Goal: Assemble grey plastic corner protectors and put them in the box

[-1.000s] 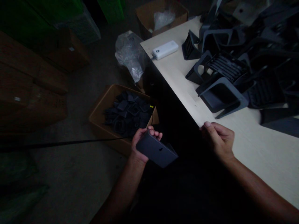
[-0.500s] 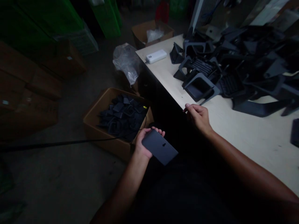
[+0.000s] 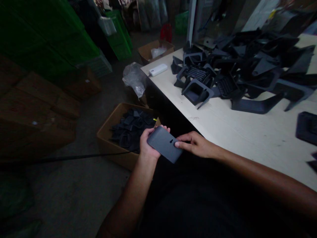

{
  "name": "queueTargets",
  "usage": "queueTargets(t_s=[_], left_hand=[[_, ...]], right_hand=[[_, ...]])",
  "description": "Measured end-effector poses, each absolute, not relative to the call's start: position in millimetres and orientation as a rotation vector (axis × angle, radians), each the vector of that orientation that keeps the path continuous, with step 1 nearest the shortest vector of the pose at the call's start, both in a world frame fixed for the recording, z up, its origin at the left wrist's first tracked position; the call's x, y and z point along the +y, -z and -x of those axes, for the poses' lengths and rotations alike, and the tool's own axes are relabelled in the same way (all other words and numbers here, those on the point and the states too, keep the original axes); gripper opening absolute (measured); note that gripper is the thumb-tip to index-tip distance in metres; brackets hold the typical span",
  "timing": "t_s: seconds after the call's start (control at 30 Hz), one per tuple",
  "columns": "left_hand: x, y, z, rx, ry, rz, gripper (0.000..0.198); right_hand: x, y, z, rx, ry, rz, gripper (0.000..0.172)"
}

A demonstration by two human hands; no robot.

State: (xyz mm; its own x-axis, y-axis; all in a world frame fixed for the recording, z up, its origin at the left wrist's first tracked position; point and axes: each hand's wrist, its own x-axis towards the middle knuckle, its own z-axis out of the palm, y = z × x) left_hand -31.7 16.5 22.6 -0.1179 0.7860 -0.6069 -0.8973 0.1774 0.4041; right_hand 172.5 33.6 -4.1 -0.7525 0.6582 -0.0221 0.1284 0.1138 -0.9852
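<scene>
The left hand (image 3: 148,144) cradles a dark plastic panel (image 3: 164,144) above a cardboard box (image 3: 106,145), fingers curled round its edge. The right hand (image 3: 195,144) touches its end, fingers pressed together; any grip is hard to tell.

The left hand (image 3: 148,143) holds a dark plastic part (image 3: 164,144); the right hand (image 3: 195,144) touches it.

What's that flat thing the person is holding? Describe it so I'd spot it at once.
Find the long cream table heaped with black plastic parts. Above an open cardboard box beside it, the person's left hand cradles a flat dark grey rectangular plastic piece, right fingertips on its edge. Unlike its heaped neighbours, it is held and shows one small keyhole-shaped slot.
</scene>
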Motion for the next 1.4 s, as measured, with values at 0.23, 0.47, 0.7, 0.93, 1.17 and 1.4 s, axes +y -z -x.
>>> queueTargets(t_s=[0.23,0.47,0.7,0.93,1.17,1.4], left_hand=[[12,-19,-1,0.996,-1.395,-0.241,0.022],[0,-19,-32,1.070,-1.514,-0.840,0.017],[3,-17,-45,1.110,-1.581,-0.815,0.018],[25,-14,-33,1.009,-1.445,-0.345,0.020],[33,18,-3,1.198,-1.409,-0.344,0.027],[21,27,25,1.268,-1.052,-1.030,0.043]], right_hand=[[21,18,-198,-1.739,-1.860,0.732,0.051],[4,14,-186,-1.579,-1.633,0.622,0.039],[2,19,-178,-1.427,-1.562,0.612,0.046],[15,21,-187,-1.479,-1.645,0.769,0.040],[20,13,-194,-1.134,-1.982,0.863,0.045],[28,7,-198,-1.164,-2.147,1.057,0.048]])
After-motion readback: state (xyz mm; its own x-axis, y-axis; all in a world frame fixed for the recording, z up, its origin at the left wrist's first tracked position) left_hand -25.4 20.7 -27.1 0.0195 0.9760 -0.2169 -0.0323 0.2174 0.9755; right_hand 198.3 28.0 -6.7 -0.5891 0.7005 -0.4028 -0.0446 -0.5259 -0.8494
